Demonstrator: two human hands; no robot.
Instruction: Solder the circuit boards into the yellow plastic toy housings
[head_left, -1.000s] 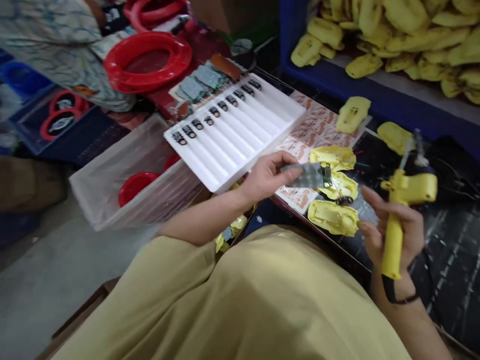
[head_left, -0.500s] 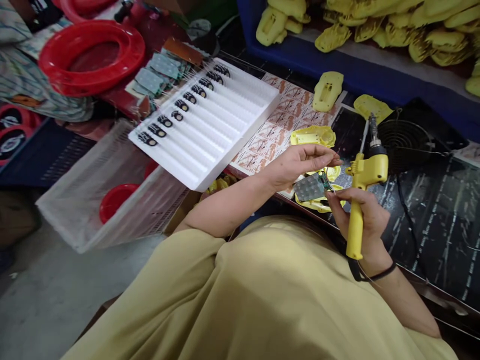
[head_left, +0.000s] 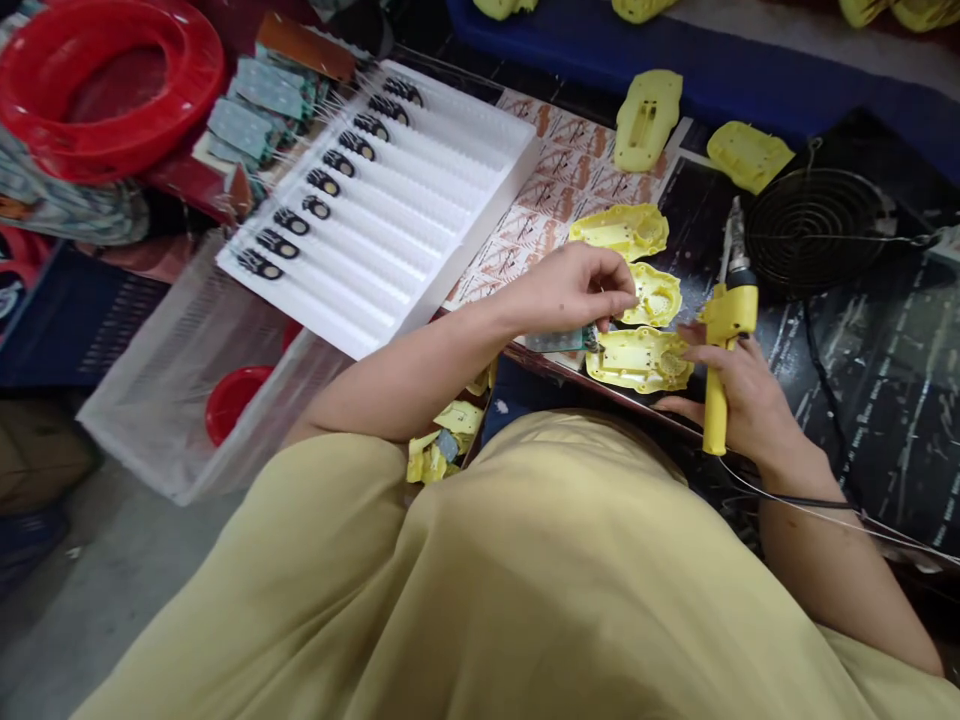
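My left hand [head_left: 574, 290] pinches a small grey-green circuit board [head_left: 556, 342] at the table's near edge, just left of a yellow plastic shell [head_left: 634, 360]. My right hand [head_left: 739, 400] is closed round the handle of a yellow soldering gun [head_left: 722, 340], whose tip points away from me. Its fingertips rest by the right end of that shell. Two more yellow shells [head_left: 621, 230] lie just beyond, on a printed sheet [head_left: 555, 190].
A white foam tray [head_left: 420, 220] with a row of small black parts stands at the left, with more circuit boards [head_left: 259, 105] and a red ring [head_left: 105, 85] behind it. A clear bin [head_left: 180, 400] is below. A black fan grille [head_left: 814, 230] is at the right.
My left hand has carried the circuit board down to the table's edge beside the nearest shell. My right hand with the soldering gun has lowered to that shell. The view has tilted down.
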